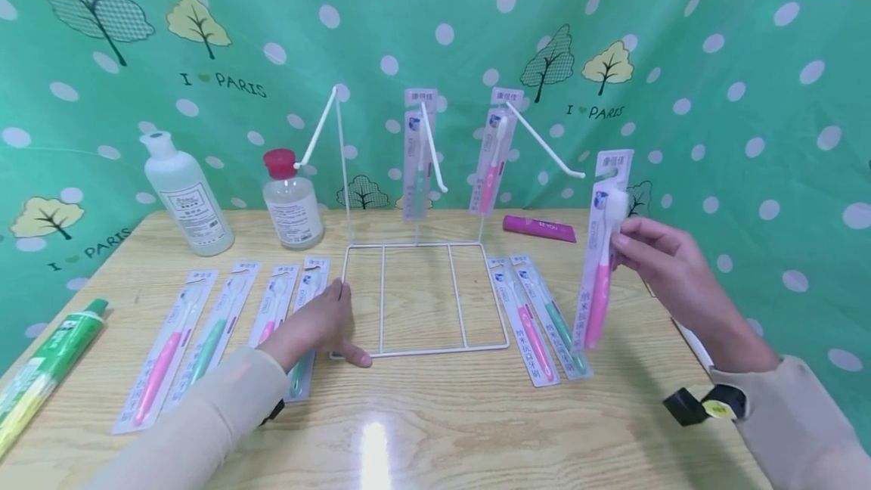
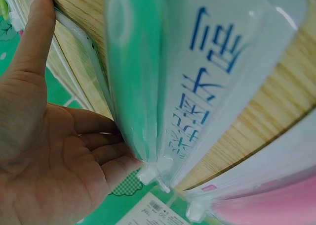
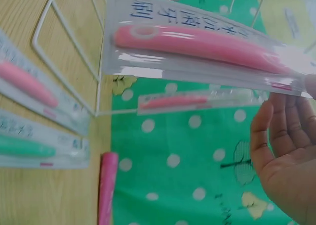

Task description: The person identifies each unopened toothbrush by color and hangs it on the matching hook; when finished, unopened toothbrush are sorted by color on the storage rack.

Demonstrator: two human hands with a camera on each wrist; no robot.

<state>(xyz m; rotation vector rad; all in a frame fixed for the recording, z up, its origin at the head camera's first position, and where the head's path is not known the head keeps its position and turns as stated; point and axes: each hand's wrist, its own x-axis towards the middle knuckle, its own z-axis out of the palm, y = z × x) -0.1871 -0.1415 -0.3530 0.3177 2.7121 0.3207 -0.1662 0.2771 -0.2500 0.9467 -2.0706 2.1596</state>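
Observation:
My right hand [image 1: 663, 259] pinches the right edge of a pink toothbrush in a blister pack [image 1: 599, 271], held upright in the air to the right of the white wire rack [image 1: 422, 354]. In the right wrist view, the same toothbrush pack [image 3: 197, 44] spans the top. My left hand [image 1: 323, 324] rests at the left side of the rack's base, thumb at the front corner and fingers along the side bar. Beside it lies a packaged green toothbrush [image 2: 138, 76]. A green toothbrush pack [image 1: 415, 165] hangs on the middle hook, a pink toothbrush pack [image 1: 491, 165] on the right one.
Several toothbrush packs [image 1: 163, 361] lie on the table [image 1: 463, 429] at left; two, including a pink one [image 1: 531, 331], lie right of the rack. Behind stand a clear bottle [image 1: 190, 203], a red-capped bottle [image 1: 292, 210] and a magenta box [image 1: 539, 228]. A green tube [image 1: 51, 369] lies far left.

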